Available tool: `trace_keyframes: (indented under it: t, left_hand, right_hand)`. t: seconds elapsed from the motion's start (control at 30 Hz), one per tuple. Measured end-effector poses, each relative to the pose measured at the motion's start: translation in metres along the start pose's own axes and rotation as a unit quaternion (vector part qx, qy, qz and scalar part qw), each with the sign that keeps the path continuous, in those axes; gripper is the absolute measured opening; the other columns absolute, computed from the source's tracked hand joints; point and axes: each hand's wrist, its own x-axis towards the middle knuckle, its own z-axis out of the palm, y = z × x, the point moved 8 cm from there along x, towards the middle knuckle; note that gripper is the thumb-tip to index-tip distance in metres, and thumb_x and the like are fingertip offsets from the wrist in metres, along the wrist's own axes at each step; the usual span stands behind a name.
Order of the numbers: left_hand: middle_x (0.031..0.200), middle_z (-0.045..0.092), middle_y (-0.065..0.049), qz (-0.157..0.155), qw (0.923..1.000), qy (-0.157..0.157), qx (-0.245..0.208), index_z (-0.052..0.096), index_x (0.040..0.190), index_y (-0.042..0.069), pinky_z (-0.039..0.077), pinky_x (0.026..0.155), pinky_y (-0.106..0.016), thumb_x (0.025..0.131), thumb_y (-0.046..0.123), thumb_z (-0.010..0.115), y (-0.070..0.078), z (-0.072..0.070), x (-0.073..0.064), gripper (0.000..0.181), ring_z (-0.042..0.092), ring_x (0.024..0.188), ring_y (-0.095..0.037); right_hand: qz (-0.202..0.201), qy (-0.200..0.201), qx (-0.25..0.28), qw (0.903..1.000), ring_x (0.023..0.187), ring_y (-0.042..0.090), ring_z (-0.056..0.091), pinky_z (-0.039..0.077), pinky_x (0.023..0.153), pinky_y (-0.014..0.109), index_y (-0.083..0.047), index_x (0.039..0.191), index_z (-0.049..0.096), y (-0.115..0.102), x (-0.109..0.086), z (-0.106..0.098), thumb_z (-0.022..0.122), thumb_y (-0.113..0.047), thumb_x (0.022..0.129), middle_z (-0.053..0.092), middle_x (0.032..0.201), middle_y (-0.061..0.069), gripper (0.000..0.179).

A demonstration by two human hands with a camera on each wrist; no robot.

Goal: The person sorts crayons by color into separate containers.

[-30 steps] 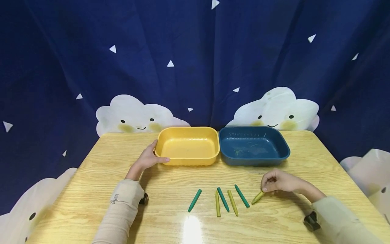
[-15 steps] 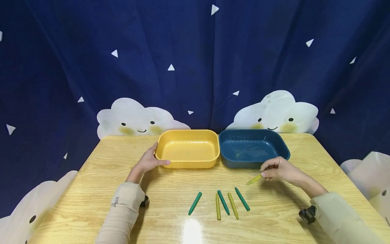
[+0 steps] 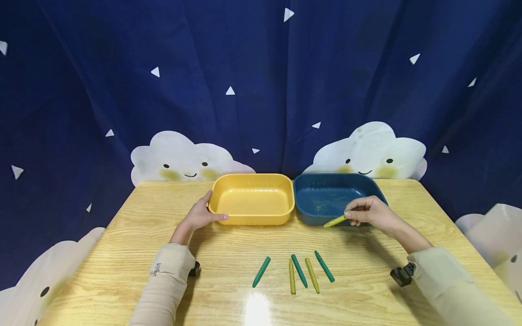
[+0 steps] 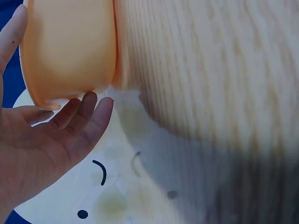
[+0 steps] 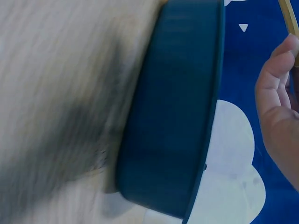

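- Higher and nearer the blue bin (image 3: 307, 218) than in the earlier head frame, the right hand (image 3: 370, 213) pinches a yellow crayon (image 3: 335, 221) in front of it.
- Head view: slim green crayons (image 3: 261, 271) and loose yellow crayons (image 3: 312, 275) lie on the wood-grained tabletop (image 3: 220, 294); smudges mark the blue bin's floor.
- Left wrist view: the left hand (image 4: 46, 144), fingers relaxed, rests against the smooth yellow bin's (image 4: 70, 46) rounded end.
- Right wrist view: fingertips grip the crayon.
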Motion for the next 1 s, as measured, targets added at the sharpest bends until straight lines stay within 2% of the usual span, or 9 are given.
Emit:
trace_keyframes:
  t: [0.17,0.37,0.5,0.63,0.73,0.83,1.0]
  left_hand:
    - [0.147,0.017,-0.027,-0.006,1.0000,0.000,-0.006,0.008,0.144,-0.008,0.018,0.108,-0.048,0.070,0.026,0.080,-0.003,0.000,0.001,0.108,0.019,0.134,-0.038]
    - [0.147,0.018,-0.027,-0.005,0.9999,0.007,-0.006,0.010,0.143,-0.009,0.019,0.107,-0.049,0.069,0.027,0.081,-0.004,0.000,0.000,0.109,0.019,0.134,-0.039]
    - [0.146,0.019,-0.027,-0.005,0.9999,0.009,-0.005,0.010,0.144,-0.008,0.021,0.106,-0.049,0.069,0.027,0.082,-0.005,0.000,0.000,0.109,0.023,0.133,-0.038]
    - [0.147,0.019,-0.027,-0.005,0.9999,0.005,-0.009,0.010,0.144,-0.008,0.022,0.106,-0.049,0.069,0.025,0.082,-0.005,0.002,0.000,0.109,0.024,0.132,-0.038]
    - [0.146,0.020,-0.028,-0.002,0.9999,0.007,-0.008,0.010,0.143,-0.009,0.022,0.106,-0.049,0.069,0.025,0.082,-0.005,0.002,0.000,0.108,0.024,0.132,-0.039]
    - [0.146,0.020,-0.028,-0.004,1.0000,0.006,-0.001,0.011,0.143,-0.009,0.023,0.106,-0.049,0.069,0.027,0.081,-0.005,0.002,0.000,0.109,0.025,0.132,-0.039]
    - [0.146,0.019,-0.028,-0.004,1.0000,0.008,0.002,0.010,0.143,-0.010,0.021,0.106,-0.049,0.069,0.027,0.081,-0.005,0.001,0.001,0.109,0.022,0.133,-0.039]
  right_hand:
    - [-0.011,0.025,0.005,0.9996,0.063,0.022,0.060,0.051,0.058,0.033,0.009,0.093,0.063,-0.007,0.009,-0.003,0.057,-0.010,0.091,0.063,0.074,0.004,0.020]
    - [-0.012,0.047,0.029,0.9984,0.060,0.024,0.059,0.051,0.056,0.035,0.000,0.089,0.067,-0.011,0.017,-0.006,0.056,-0.012,0.092,0.062,0.070,0.006,0.016]
    - [-0.006,0.059,0.044,0.9972,0.052,0.019,0.052,0.046,0.051,0.035,-0.008,0.084,0.069,-0.013,0.022,-0.009,0.055,-0.014,0.093,0.052,0.057,0.001,0.017]
    - [-0.011,0.066,0.057,0.9961,0.047,0.016,0.043,0.039,0.046,0.037,-0.006,0.079,0.066,-0.016,0.024,-0.011,0.054,-0.014,0.094,0.040,0.051,-0.001,0.021]
    - [-0.011,0.071,0.065,0.9953,0.047,0.017,0.042,0.037,0.047,0.037,0.000,0.082,0.064,-0.019,0.027,-0.013,0.053,-0.017,0.094,0.042,0.052,0.000,0.023]
    - [0.008,0.075,0.080,0.9939,0.050,0.018,0.044,0.038,0.049,0.035,0.003,0.087,0.063,-0.019,0.030,-0.014,0.054,-0.020,0.094,0.049,0.057,0.001,0.025]
    - [0.035,0.087,0.108,0.9897,0.055,0.016,0.050,0.044,0.053,0.028,-0.006,0.088,0.066,-0.018,0.037,-0.016,0.056,-0.022,0.093,0.057,0.069,0.001,0.020]
